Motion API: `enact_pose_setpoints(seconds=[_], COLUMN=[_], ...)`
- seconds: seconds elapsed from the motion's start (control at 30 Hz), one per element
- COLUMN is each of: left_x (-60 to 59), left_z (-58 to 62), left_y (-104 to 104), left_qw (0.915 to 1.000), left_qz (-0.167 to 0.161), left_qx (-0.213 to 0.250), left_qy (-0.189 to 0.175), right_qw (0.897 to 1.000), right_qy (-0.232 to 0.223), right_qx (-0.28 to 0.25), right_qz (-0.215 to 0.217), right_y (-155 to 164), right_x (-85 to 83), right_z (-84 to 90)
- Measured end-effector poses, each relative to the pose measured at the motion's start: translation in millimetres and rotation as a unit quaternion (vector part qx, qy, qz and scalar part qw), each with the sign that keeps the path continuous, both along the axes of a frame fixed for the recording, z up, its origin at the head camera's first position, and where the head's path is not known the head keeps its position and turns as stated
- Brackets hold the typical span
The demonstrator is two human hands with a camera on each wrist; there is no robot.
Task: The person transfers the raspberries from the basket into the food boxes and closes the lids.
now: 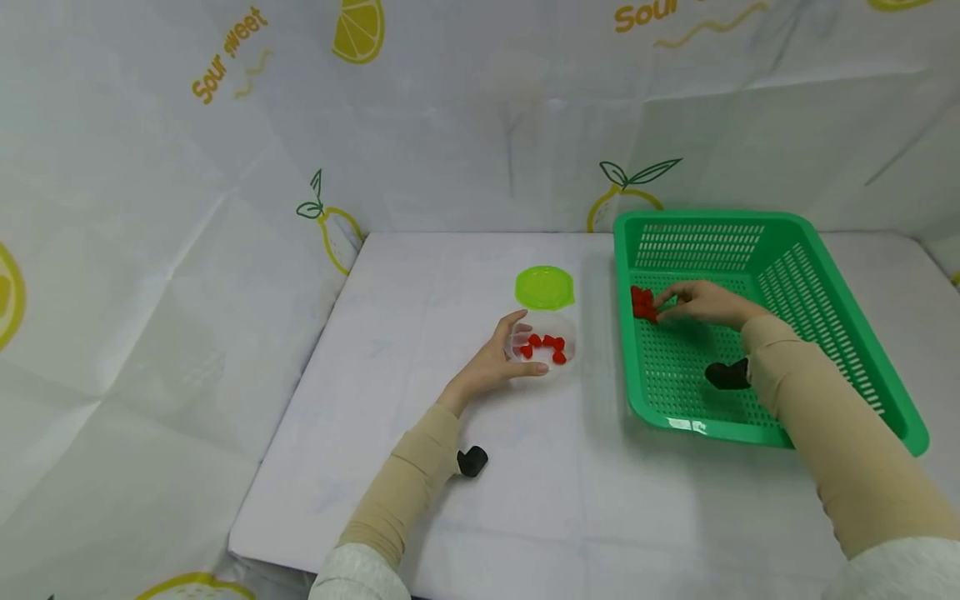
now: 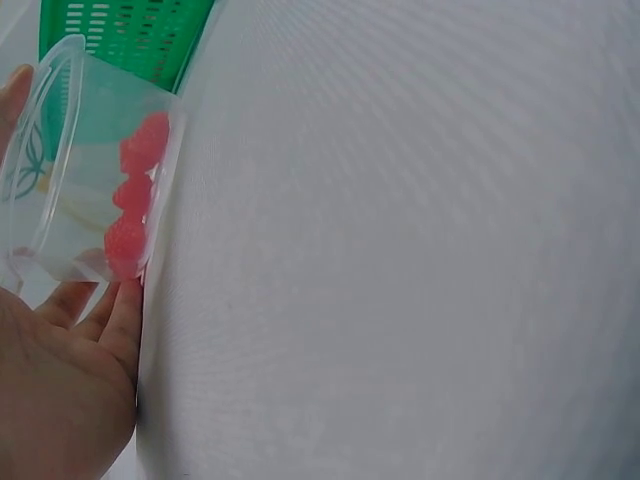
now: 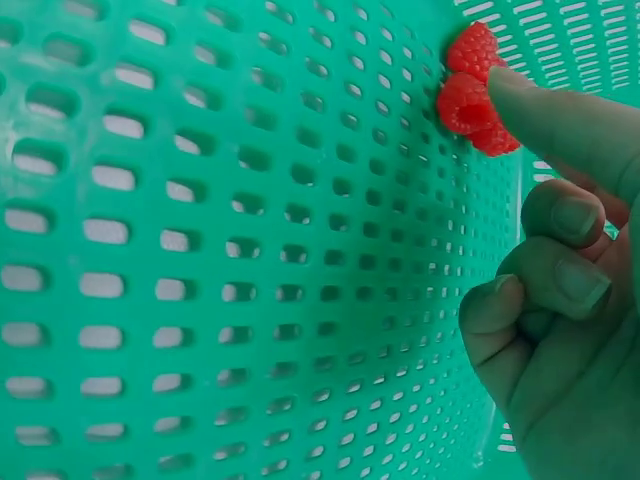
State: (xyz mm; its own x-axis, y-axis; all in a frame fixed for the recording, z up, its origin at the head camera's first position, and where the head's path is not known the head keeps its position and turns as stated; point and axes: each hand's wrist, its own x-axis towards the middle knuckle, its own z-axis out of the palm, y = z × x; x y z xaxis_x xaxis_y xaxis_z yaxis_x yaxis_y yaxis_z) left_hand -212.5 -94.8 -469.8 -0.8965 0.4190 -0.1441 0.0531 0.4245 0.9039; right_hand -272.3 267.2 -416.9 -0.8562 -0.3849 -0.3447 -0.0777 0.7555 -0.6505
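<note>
My left hand [image 1: 489,360] holds a clear plastic container [image 2: 95,170], thumb on the near side and fingers round the far side. Several red raspberries [image 2: 138,195] lie on its bottom. The container stands upright on the white table. Inside the green basket [image 1: 772,221], my right hand [image 1: 705,304] reaches to a small cluster of raspberries [image 3: 468,100] by the left wall. Its thumb and index finger are at one berry and seem to pinch it; the thumb partly hides the contact. The other fingers [image 3: 575,280] curl toward the palm.
A bright green lid [image 1: 544,287] lies flat just behind the container. The basket takes up the right side of the table [image 1: 420,292]. A white sheet [image 1: 480,125] printed with lemons hangs behind and to the left. Dark wrist-camera mounts [image 1: 472,461] stick out from both sleeves.
</note>
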Motion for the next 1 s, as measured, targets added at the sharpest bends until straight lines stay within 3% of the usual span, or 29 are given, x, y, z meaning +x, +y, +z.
enact_pose_setpoints(seconds=[0.43,1.0], left_x=[0.1,-0.2], left_z=[-0.5,-1.5], left_y=[0.7,0.3], left_qw=[1.0,0.9999], left_qz=[0.003,0.002], left_qx=[-0.003,-0.008], left_qy=[0.0,0.007], right_qw=[0.999,0.998], right_qy=[0.018,-0.001], right_qx=[0.022,0.043], right_qz=[0.022,0.053], right_y=[-5.2,-4.3], right_x=[1.0,0.7], right_z=[-2.0,-1.9])
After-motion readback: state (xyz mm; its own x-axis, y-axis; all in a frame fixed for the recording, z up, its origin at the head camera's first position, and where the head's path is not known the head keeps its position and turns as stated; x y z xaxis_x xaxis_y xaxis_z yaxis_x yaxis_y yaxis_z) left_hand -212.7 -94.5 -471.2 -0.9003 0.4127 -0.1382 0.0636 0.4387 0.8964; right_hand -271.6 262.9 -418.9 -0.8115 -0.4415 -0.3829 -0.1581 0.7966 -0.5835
